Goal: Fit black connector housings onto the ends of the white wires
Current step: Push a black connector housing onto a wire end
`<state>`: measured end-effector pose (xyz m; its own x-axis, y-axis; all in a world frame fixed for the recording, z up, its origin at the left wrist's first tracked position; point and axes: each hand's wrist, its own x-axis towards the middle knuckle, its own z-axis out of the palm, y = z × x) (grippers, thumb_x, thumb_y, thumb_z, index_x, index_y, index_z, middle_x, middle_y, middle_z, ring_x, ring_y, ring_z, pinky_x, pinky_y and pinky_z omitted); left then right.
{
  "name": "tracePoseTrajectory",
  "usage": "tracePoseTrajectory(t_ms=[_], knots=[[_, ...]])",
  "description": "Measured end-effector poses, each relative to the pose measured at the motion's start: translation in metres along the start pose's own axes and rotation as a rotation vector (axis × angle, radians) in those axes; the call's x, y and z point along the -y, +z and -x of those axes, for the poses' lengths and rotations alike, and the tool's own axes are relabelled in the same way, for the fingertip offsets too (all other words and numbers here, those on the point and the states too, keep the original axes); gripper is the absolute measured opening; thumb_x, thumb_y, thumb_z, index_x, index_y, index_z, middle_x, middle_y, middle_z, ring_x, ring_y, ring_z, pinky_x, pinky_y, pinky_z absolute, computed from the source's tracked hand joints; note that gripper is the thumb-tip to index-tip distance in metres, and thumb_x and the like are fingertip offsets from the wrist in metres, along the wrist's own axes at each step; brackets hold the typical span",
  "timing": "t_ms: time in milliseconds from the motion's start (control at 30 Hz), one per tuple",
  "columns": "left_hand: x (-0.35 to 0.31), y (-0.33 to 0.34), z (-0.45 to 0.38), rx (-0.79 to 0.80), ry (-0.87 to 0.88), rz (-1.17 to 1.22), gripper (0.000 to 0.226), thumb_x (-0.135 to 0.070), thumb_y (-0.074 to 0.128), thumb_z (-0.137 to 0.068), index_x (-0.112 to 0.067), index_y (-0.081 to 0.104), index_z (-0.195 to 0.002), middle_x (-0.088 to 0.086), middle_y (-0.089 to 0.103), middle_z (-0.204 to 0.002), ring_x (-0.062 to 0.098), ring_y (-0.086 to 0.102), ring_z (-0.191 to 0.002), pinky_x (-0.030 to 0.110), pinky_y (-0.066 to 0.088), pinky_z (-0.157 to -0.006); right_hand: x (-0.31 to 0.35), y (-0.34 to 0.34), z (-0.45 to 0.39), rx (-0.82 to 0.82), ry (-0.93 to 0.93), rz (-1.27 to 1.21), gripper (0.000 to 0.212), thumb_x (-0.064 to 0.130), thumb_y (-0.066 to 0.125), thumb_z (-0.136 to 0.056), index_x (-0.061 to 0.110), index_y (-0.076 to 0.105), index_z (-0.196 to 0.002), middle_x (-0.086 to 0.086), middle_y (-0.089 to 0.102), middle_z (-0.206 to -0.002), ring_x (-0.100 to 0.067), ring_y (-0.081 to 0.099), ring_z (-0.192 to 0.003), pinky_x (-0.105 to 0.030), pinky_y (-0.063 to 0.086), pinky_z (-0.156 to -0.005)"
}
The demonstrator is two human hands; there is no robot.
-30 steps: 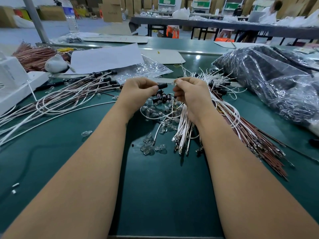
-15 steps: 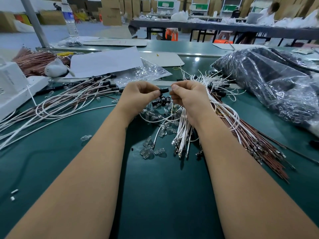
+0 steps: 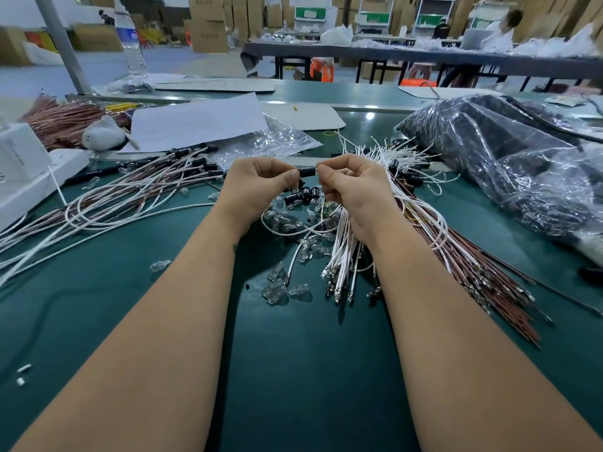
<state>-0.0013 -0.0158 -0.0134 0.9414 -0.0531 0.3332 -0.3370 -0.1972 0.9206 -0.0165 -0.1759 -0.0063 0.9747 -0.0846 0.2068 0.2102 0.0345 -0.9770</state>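
One black housing going onto a wire end, mid-batch.

To the left of the hands lies a spread of wires (image 3: pixel 137 197) already tipped with black housings; under and to the right of the right hand a thick bundle of white wires (image 3: pixel 342 256) looks bare-ended, so much seems left. The left hand (image 3: pixel 257 184), fingers curled, pinches a black connector housing (image 3: pixel 306 172) held between both hands; the right hand (image 3: pixel 352 187), also curled, pinches at its other end, presumably on a wire tip, though that is hidden.
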Motion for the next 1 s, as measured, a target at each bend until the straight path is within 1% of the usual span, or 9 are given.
tracePoseTrajectory(t_ms=[67,133,233,300,400,567,733,867,1000], knots=[[-0.001,0.0,0.001,-0.003,-0.003,0.007,0.002,-0.01,0.071,-0.085,-0.011,0.071,-0.084,-0.009,0.068,-0.06,-0.003,0.06,-0.057,0.006,0.042,-0.056,0.0,0.0,0.001,-0.004,-0.013,0.027,0.013,0.002,0.067,-0.087,0.012,0.068,-0.079,0.0,0.058,-0.062,-0.01,0.053,-0.059,-0.019,0.048,-0.057],[-0.002,-0.001,0.001,0.008,-0.002,0.021,0.001,-0.009,0.071,-0.085,-0.009,0.071,-0.086,-0.009,0.068,-0.059,-0.004,0.06,-0.055,0.005,0.041,-0.054,0.0,0.001,0.001,-0.022,0.004,0.044,0.014,0.005,0.066,-0.088,0.012,0.066,-0.077,0.0,0.059,-0.062,-0.008,0.053,-0.056,-0.02,0.047,-0.056],[-0.003,-0.002,0.002,0.028,0.003,0.042,0.005,-0.005,0.072,-0.083,-0.009,0.072,-0.085,-0.008,0.07,-0.062,0.001,0.064,-0.061,0.009,0.048,-0.064,0.001,0.003,0.0,-0.022,0.062,0.038,0.016,0.006,0.062,-0.091,0.01,0.063,-0.076,0.001,0.059,-0.06,-0.006,0.051,-0.048,-0.018,0.043,-0.049],[-0.002,-0.002,0.002,0.032,-0.001,0.064,0.008,-0.003,0.072,-0.082,-0.01,0.071,-0.084,-0.007,0.07,-0.063,0.003,0.065,-0.063,0.014,0.052,-0.069,0.002,0.003,0.0,-0.023,0.091,0.023,0.015,0.006,0.06,-0.092,0.008,0.061,-0.078,-0.001,0.059,-0.06,-0.007,0.05,-0.047,-0.019,0.041,-0.047],[-0.002,-0.001,0.003,0.03,0.005,0.064,0.009,-0.004,0.073,-0.081,-0.013,0.071,-0.082,-0.007,0.071,-0.064,0.003,0.066,-0.064,0.015,0.052,-0.071,0.002,0.004,0.0,-0.04,0.105,-0.001,0.014,0.006,0.059,-0.093,0.008,0.061,-0.079,-0.003,0.059,-0.062,-0.009,0.051,-0.05,-0.02,0.042,-0.049],[0.0,0.002,0.001,0.022,0.015,0.027,0.005,-0.011,0.074,-0.082,-0.015,0.072,-0.08,-0.007,0.071,-0.064,0.005,0.066,-0.066,0.016,0.054,-0.074,0.002,0.006,0.001,-0.083,0.075,-0.003,0.018,0.006,0.059,-0.093,0.009,0.061,-0.076,-0.002,0.058,-0.061,-0.009,0.05,-0.048,-0.018,0.042,-0.048],[0.003,0.003,0.001,0.016,0.029,0.042,0.008,-0.01,0.075,-0.081,-0.016,0.071,-0.079,-0.008,0.071,-0.064,0.004,0.067,-0.065,0.015,0.052,-0.07,-0.004,0.005,-0.001,-0.084,0.065,0.03,0.015,0.008,0.06,-0.093,0.009,0.061,-0.078,-0.001,0.059,-0.06,-0.007,0.051,-0.047,-0.019,0.043,-0.047],[0.004,0.002,-0.001,0.008,0.031,0.054,0.007,-0.009,0.073,-0.082,-0.015,0.071,-0.08,-0.007,0.07,-0.063,0.005,0.066,-0.064,0.015,0.052,-0.07,-0.007,0.006,-0.001,-0.078,-0.014,0.1,0.016,0.009,0.064,-0.091,0.013,0.062,-0.076,0.0,0.062,-0.06,-0.009,0.055,-0.052,-0.019,0.045,-0.049],[0.005,0.002,-0.002,0.017,0.018,0.074,0.008,-0.008,0.072,-0.083,-0.015,0.07,-0.08,-0.006,0.07,-0.062,0.004,0.066,-0.062,0.014,0.051,-0.068,-0.008,0.007,0.001,-0.063,-0.054,0.098,0.016,0.007,0.065,-0.09,0.013,0.062,-0.076,-0.002,0.062,-0.062,-0.009,0.057,-0.054,-0.018,0.046,-0.051]])
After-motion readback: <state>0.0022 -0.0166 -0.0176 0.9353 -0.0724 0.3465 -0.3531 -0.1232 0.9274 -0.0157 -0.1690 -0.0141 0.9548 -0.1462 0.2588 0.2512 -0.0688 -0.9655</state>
